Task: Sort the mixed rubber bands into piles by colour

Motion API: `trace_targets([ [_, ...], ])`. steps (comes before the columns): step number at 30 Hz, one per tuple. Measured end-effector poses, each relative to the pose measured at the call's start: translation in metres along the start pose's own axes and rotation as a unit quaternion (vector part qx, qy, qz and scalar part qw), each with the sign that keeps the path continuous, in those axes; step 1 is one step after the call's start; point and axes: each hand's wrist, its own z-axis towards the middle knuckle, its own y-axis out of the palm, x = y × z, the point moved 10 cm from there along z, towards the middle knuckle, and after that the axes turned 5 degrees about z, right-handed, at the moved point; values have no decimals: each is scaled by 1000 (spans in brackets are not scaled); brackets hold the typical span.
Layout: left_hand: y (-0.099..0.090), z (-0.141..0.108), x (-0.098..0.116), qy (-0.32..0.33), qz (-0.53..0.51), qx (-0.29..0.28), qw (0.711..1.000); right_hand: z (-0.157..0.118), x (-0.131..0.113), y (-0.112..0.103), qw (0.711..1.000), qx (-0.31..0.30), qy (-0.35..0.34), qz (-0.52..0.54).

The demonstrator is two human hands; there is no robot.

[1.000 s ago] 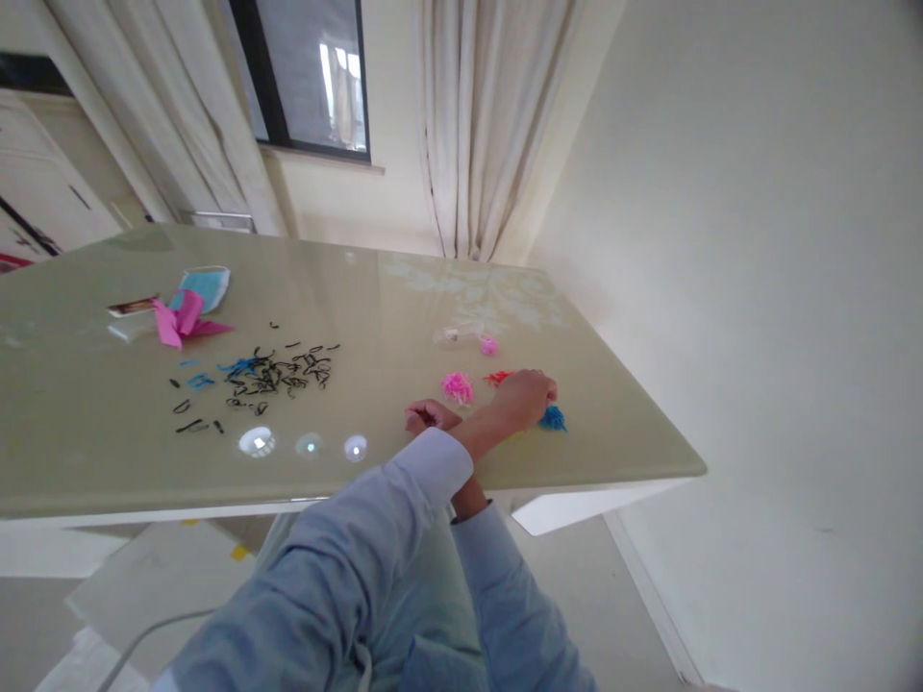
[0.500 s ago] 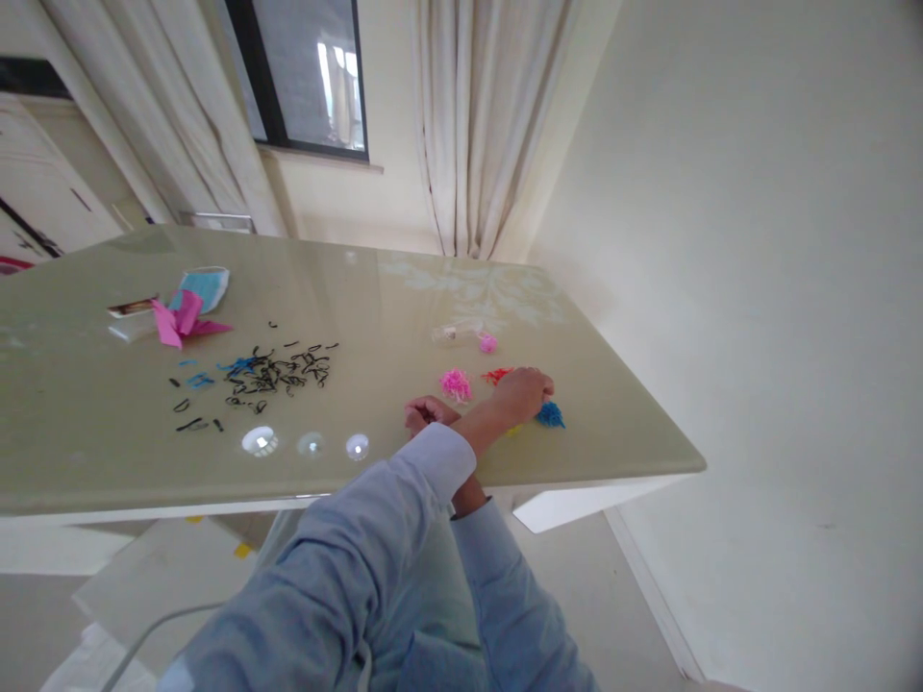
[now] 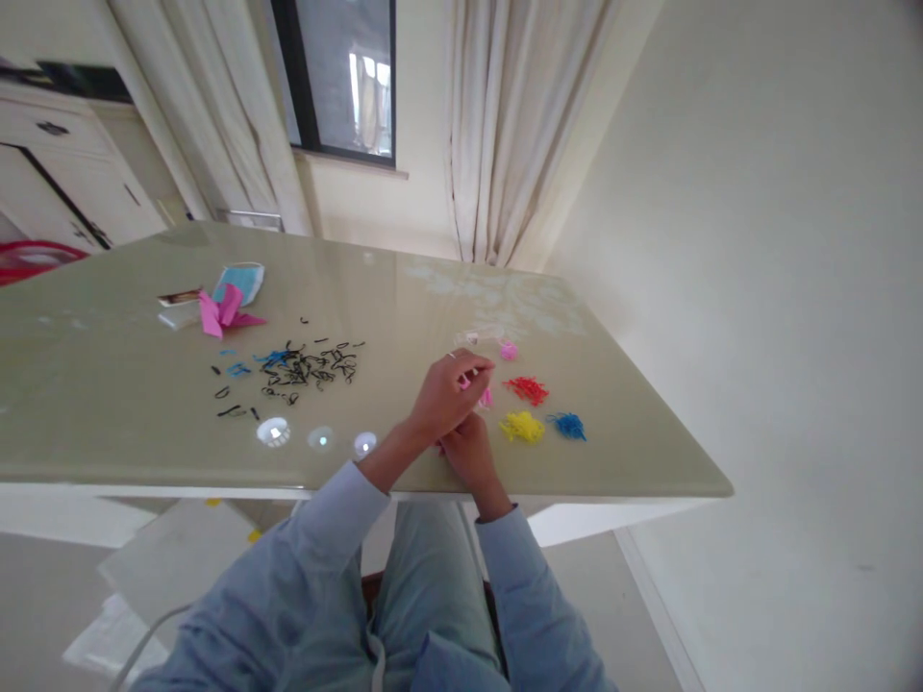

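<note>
My left hand (image 3: 448,392) is above the table, thumb and fingers brought together in a pinch; anything between the tips is too small to make out. It partly covers a pile of pink bands (image 3: 486,395). Just below it, my right hand (image 3: 468,450) rests near the table with its fingers curled in, and what they hold is hidden. To the right lie piles of small thin bands, looking like rubber bands: yellow (image 3: 522,427), red (image 3: 528,389) and blue (image 3: 568,426).
Black bands (image 3: 310,367) with some blue ones are scattered left of my hands on the glossy table (image 3: 404,308). A pink folded paper shape (image 3: 225,311) and a blue face mask (image 3: 239,284) lie further left. A small pink bundle (image 3: 509,351) is behind the piles.
My left hand has moved back left from the blue pile, uncrossing from my right arm. My right hand has shifted slightly right and nearer me. The view has turned a little left.
</note>
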Motion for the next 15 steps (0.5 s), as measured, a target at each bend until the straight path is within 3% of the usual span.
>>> trace_targets([
  [3,-53,-26,-38,-72,35,68,994,-2,-2,-2,995,8,40,87],
  [6,-87,-57,-72,-132,69,76,986,-3,-3,-2,990,18,64,124],
  [10,-104,-89,-98,-165,112,8,980,-4,-2,-3,991,17,92,92],
  [15,-105,-104,-104,-168,74,-50,982,5,2,0,992,-19,113,61],
])
